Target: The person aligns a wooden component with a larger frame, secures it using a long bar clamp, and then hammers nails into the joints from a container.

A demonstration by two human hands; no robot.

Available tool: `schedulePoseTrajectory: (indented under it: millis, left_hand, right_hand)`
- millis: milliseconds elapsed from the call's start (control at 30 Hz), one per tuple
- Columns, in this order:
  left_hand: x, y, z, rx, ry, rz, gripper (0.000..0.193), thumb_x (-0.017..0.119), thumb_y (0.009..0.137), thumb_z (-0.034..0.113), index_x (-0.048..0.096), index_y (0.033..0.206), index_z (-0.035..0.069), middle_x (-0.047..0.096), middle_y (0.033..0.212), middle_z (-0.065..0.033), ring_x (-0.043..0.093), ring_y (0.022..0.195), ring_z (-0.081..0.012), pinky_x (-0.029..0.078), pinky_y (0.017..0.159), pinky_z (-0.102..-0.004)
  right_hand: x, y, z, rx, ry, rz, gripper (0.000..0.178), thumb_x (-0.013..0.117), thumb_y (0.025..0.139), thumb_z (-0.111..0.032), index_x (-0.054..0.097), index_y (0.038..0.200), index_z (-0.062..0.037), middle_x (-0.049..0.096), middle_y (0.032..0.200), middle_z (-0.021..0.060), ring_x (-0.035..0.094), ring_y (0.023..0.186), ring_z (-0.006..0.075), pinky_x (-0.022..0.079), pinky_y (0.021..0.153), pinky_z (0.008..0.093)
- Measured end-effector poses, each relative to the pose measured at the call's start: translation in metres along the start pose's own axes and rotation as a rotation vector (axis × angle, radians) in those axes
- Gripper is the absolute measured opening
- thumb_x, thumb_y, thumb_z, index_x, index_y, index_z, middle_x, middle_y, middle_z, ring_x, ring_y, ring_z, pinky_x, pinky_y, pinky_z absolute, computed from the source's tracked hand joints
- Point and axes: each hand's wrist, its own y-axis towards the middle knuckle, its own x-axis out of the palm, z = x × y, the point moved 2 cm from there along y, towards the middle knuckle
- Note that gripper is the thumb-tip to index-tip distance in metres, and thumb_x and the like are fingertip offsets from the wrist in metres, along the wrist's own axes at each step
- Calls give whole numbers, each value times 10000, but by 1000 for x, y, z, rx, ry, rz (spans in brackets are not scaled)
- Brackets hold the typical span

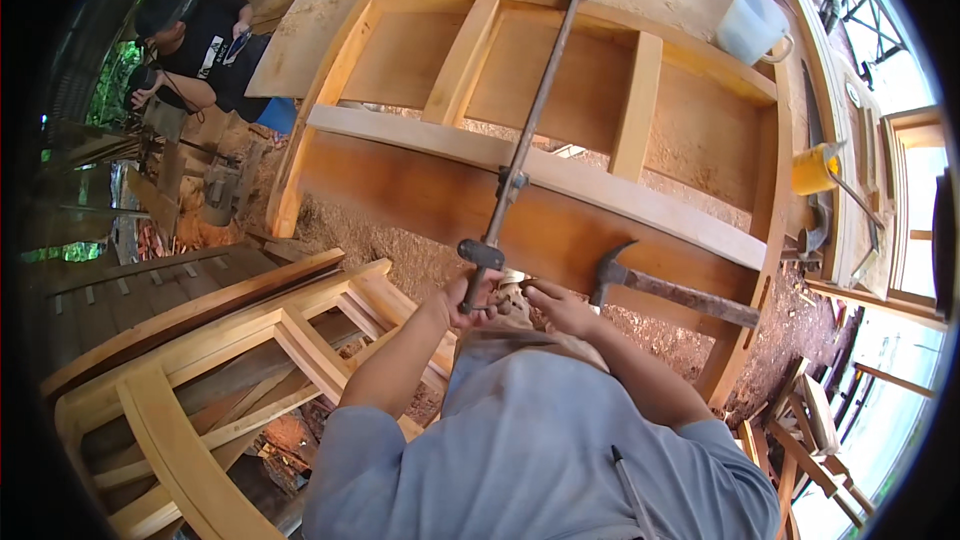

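A long metal bar clamp (pixel 540 90) runs over the wooden frame (pixel 545 145), its near end reaching toward my body. My left hand (pixel 474 300) is closed around that near end, just below the dark clamp head (pixel 481 254). Close to it on the right, my right hand (pixel 562 308) has curled fingers in front of my waist; whatever they hold is hidden. A hammer (pixel 680 295) with a worn handle lies on the reddish-brown board (pixel 420 190) of the frame, its head beside my right hand.
A slatted wooden piece (pixel 185 440) stands at the lower left. A translucent jug (pixel 752 24) rests on the frame's far right, and a yellow container (pixel 815 168) stands beyond its right edge. Another person (pixel 200 55) works at the upper left. Wood shavings cover the ground (pixel 370 240).
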Motion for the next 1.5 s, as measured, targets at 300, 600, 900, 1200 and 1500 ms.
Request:
schedulePoseTrajectory:
  millis: [300,600,900,1200,1500]
  left_hand:
    - [9,4,-17,-84,-267,-69,529,565,903,633,540,1148,165,594,918,-100,541,609,-123,422,442,-216]
    - [4,-4,-16,-10,-307,170,442,526,912,639,455,1040,222,512,783,-45,462,539,-90,320,403,-217]
    - [26,-25,-13,158,-175,542,403,481,955,608,438,989,209,508,744,-59,458,527,-115,294,401,-242]
    - [11,-27,-6,283,-18,624,512,466,954,640,564,932,138,568,687,-96,540,523,-191,378,414,-298]
    - [-6,-120,42,1053,999,1540,366,670,928,293,665,940,-73,687,864,-197,634,753,-324,510,748,-474]
  right_hand:
    - [105,132,118,713,798,23,566,381,1001,-582,669,1019,-96,649,905,97,478,421,114,314,294,230]
    - [117,137,83,709,772,-205,565,347,1004,-605,670,1024,-142,614,785,48,429,389,80,270,285,221]
    - [125,154,38,579,699,-266,567,317,1006,-625,671,1029,-183,584,678,5,385,360,50,231,277,214]
    - [121,162,39,191,560,-83,474,484,946,-498,731,1027,-102,680,867,124,564,620,203,398,498,377]
    - [-67,-107,-53,-194,-126,-189,292,664,943,-276,686,942,15,667,824,148,643,814,225,490,731,401]
